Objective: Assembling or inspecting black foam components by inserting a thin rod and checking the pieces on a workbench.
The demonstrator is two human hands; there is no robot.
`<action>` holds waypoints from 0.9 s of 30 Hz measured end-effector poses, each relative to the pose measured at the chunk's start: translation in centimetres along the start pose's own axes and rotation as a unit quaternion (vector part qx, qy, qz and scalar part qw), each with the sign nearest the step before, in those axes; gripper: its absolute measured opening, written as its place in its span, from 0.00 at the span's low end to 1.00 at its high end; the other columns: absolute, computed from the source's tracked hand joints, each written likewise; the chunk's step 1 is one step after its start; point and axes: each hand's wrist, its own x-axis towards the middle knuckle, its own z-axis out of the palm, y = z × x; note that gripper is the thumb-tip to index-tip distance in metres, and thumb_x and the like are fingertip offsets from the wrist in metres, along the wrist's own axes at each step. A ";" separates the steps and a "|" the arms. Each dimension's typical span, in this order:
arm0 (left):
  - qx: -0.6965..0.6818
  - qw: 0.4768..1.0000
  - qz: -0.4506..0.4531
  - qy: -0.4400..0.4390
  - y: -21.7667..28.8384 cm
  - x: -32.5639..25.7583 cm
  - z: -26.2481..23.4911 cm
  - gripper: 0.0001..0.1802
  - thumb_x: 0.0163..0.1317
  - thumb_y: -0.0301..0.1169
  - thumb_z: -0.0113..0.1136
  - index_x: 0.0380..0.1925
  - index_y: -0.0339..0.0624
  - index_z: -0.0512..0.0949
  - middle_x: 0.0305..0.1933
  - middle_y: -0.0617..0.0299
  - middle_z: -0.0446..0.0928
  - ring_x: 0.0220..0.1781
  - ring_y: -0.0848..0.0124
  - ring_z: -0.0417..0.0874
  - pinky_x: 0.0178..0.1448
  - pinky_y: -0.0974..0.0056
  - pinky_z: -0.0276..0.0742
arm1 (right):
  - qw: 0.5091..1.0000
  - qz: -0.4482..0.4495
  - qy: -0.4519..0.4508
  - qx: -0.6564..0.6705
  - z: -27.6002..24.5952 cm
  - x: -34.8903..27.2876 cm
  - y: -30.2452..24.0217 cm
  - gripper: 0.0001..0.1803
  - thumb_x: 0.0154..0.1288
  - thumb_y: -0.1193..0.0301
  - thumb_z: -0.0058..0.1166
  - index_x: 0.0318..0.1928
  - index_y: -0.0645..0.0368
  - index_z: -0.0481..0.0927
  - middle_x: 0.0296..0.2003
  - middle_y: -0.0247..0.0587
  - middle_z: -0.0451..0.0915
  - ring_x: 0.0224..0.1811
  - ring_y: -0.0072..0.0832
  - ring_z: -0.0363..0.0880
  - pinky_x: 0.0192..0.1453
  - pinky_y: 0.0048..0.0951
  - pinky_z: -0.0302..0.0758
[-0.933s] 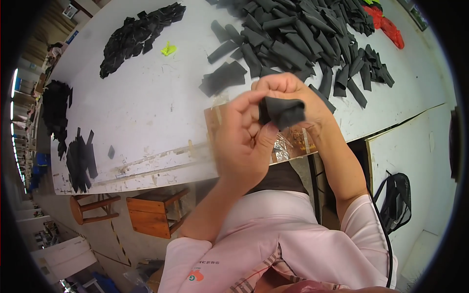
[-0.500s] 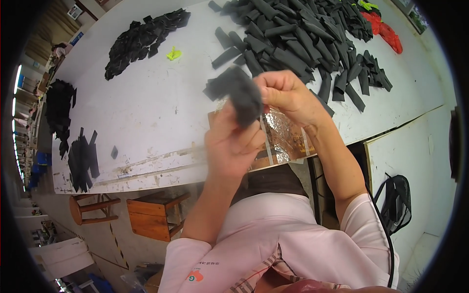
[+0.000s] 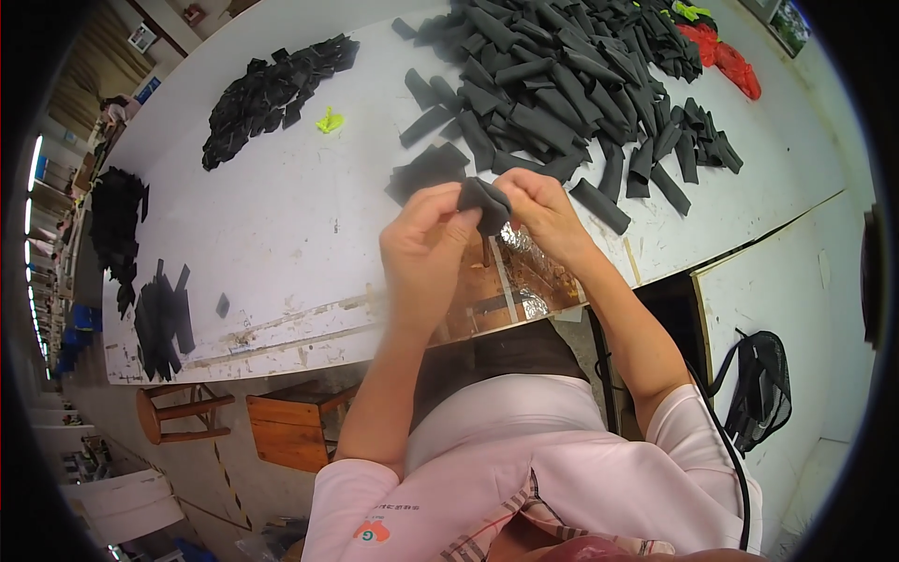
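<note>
A small dark grey fabric piece [image 3: 485,204], folded or tube-like, is held up above the near part of the table. My left hand [image 3: 423,234] pinches its left side between thumb and fingers. From the other side my right hand [image 3: 543,211] grips it with closed fingers; the fingertips are partly hidden. Just beyond my left hand lie flat dark fabric pieces [image 3: 426,173] on the table. Below the hands is a brown board [image 3: 510,281] covered with shiny clear tape.
A large heap of dark grey fabric tubes [image 3: 552,94] spreads over the far right of the white table [image 3: 281,234]. Black pieces lie in a far-left pile [image 3: 272,94] and along the left edge. A red plastic bag [image 3: 735,70] lies far right; wooden stools [image 3: 290,426] stand below.
The fabric piece has turned and now shows a smaller, folded shape between my hands. My left hand has moved up and slightly left; my right hand has shifted a little nearer.
</note>
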 end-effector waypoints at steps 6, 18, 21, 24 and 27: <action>-0.218 0.971 0.017 0.096 0.9 -1.1 -0.2 0.06 0.57 0.20 0.51 0.34 0.32 0.74 0.35 0.62 0.75 0.36 0.78 0.73 0.46 0.72 0.68 | 0.792 -0.258 -0.020 -0.553 1.0 -0.9 -6.3 0.12 0.52 0.65 0.52 0.25 0.64 0.72 0.20 0.37 0.70 0.26 0.35 0.71 0.26 0.31 0.67; 0.116 0.973 -0.075 -0.183 2.2 1.9 1.2 0.03 0.50 0.19 0.56 0.27 0.33 0.74 0.27 0.64 0.75 0.28 0.81 0.73 0.30 0.76 0.70 | 0.959 -0.160 0.020 -0.232 0.6 -1.8 1.1 0.11 0.54 0.70 0.48 0.22 0.65 0.71 0.17 0.48 0.72 0.21 0.45 0.71 0.26 0.38 0.67; 0.060 0.989 -0.080 -0.107 -0.7 2.3 1.7 0.02 0.48 0.20 0.58 0.22 0.34 0.74 0.23 0.68 0.73 0.25 0.84 0.70 0.28 0.76 0.67 | 0.957 -0.142 -0.011 -0.254 0.1 -1.0 2.0 0.12 0.56 0.69 0.45 0.22 0.65 0.72 0.17 0.49 0.72 0.21 0.44 0.71 0.27 0.36 0.68; 0.157 0.982 -0.032 -0.098 0.0 1.6 1.7 0.04 0.49 0.20 0.57 0.27 0.33 0.74 0.25 0.66 0.73 0.28 0.82 0.72 0.30 0.75 0.70 | 0.943 -0.114 -0.047 -0.309 -0.1 -1.2 1.1 0.14 0.58 0.66 0.44 0.22 0.65 0.71 0.16 0.49 0.71 0.20 0.44 0.71 0.26 0.36 0.68; -0.023 1.000 -0.016 -0.008 0.3 0.5 1.8 0.11 0.52 0.27 0.58 0.36 0.36 0.74 0.31 0.61 0.77 0.32 0.76 0.76 0.37 0.70 0.71 | 0.950 -0.111 -0.052 -0.287 0.0 -1.5 0.6 0.17 0.58 0.63 0.46 0.21 0.65 0.71 0.15 0.48 0.71 0.19 0.44 0.70 0.25 0.37 0.67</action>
